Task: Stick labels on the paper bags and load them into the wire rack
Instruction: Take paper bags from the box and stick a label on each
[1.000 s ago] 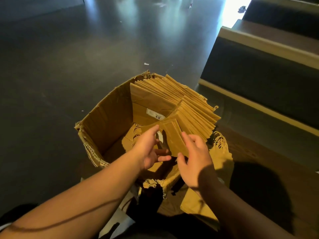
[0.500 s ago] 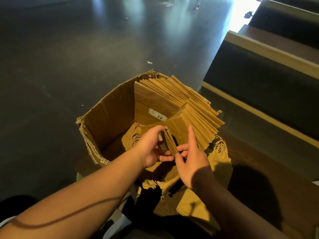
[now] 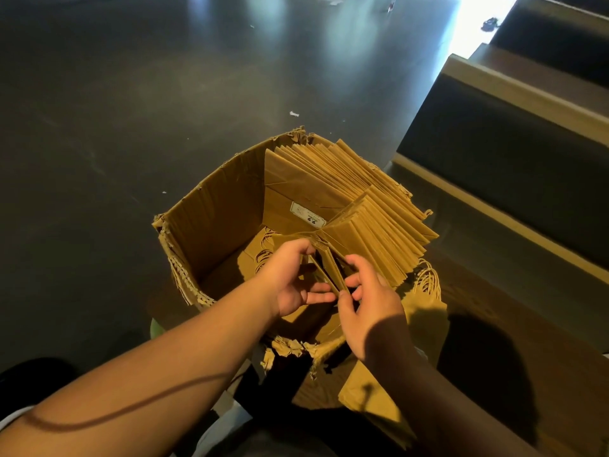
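A torn cardboard box (image 3: 211, 219) stands on the floor with a fanned row of flat brown paper bags (image 3: 372, 212) leaning inside it. A white price label (image 3: 308, 215) sits on the front bag of the far stack. My left hand (image 3: 293, 282) and my right hand (image 3: 365, 301) both pinch the near edges of the closest folded bags (image 3: 329, 268), spreading them apart. More bags with twisted paper handles (image 3: 428, 282) hang over the box's right side. No wire rack is in view.
A dark polished floor (image 3: 131, 110) spreads to the left and beyond. Wooden steps or benches (image 3: 514, 133) rise on the right, close to the box. A loose flat bag (image 3: 379, 397) lies under my right forearm. Small paper scraps (image 3: 294, 114) dot the floor.
My right hand has curled its fingers down onto the near bag edges, where earlier they pointed up. My left hand has closed in on the same bags. The view has tilted slightly.
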`<move>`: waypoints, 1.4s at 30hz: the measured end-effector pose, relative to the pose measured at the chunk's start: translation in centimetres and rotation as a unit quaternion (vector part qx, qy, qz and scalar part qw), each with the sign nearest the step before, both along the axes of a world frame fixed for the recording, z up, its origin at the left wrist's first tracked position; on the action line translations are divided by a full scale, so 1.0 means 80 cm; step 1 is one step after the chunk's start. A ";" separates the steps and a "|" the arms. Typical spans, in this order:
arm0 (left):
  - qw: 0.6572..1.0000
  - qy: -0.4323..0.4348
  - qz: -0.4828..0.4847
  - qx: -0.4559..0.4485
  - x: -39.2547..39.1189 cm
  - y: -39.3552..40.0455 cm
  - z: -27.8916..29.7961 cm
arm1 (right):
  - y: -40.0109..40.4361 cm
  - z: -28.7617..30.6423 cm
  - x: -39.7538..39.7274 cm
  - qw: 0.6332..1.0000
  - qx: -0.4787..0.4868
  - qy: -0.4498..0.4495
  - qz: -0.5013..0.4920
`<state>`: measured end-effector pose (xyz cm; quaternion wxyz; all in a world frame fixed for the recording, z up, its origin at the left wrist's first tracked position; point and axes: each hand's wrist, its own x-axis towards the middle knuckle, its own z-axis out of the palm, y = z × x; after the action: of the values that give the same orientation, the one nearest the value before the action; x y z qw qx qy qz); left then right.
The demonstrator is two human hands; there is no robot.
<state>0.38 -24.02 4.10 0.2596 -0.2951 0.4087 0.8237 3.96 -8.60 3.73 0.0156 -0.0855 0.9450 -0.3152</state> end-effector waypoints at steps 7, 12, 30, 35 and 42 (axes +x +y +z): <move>1.000 -0.008 0.015 -0.026 0.005 0.000 0.008 | -0.017 0.015 -0.017 0.981 0.182 -0.045 0.053; 0.999 -0.014 0.033 -0.026 0.011 -0.005 0.007 | -0.021 0.035 -0.022 0.992 0.064 -0.105 0.034; 0.960 0.172 0.163 -0.149 0.018 0.063 0.075 | 0.120 0.073 0.015 0.778 -0.579 -0.185 -0.161; 0.907 0.356 0.026 -0.224 0.032 0.109 0.097 | 0.211 0.106 0.025 0.853 -0.487 -0.181 -0.053; 0.941 0.287 -0.129 -0.125 0.053 0.185 0.088 | 0.247 0.084 0.050 0.843 -0.440 -0.183 -0.248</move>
<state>4.58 -9.22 11.13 0.1963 -0.0208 0.6003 0.7751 7.97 11.14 10.42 0.0707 0.2131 0.6767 -0.7011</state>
